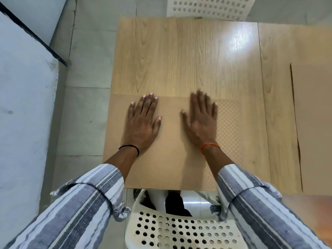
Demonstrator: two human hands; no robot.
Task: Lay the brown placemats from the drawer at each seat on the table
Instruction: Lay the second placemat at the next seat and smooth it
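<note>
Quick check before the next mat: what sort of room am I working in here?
Probably a simple dining area at home: a light wooden table with white perforated plastic chairs at its near and far sides, on a pale tiled floor. Both hands press a brown placemat flat.

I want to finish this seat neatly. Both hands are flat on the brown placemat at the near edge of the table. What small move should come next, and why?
Probably lift both hands off. The left hand and right hand lie flat on the placemat, which already looks flat and square to the table edge by the near chair. The far chair has no mat before it yet.
</note>
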